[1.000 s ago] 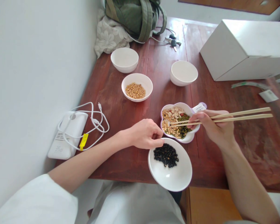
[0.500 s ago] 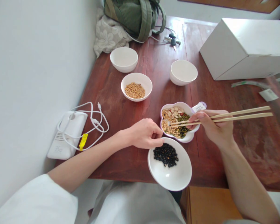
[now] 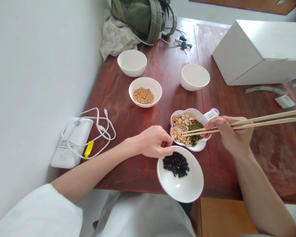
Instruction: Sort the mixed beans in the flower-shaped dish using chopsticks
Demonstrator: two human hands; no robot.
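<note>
Since the earlier frame, the right hand [image 3: 228,133] has shifted slightly toward three o'clock. It stays clenched around the wooden chopsticks [image 3: 261,122], whose tips hover over mixed beans and pale nut pieces in the lilac-rimmed flower-shaped dish [image 3: 200,146]. The left hand [image 3: 154,142] is curled, its fingertips on the rim of the white bowl [image 3: 181,189] of black beans, at seven o'clock from the dish; I cannot tell whether it grips. A small white label [image 3: 211,115] sits at the dish's one o'clock, its print too small to read. A yellow tag [image 3: 88,148] hangs on a white cable [image 3: 108,131] beside a white plastic device [image 3: 71,144] at nine o'clock. At twelve o'clock on the red-brown wooden table [image 3: 118,131] stand a bowl of soybeans [image 3: 158,92] and two white bowls [image 3: 132,63], near a green backpack [image 3: 143,16] and keys [image 3: 184,43]; a white cardboard box [image 3: 259,52] stands at two o'clock.
</note>
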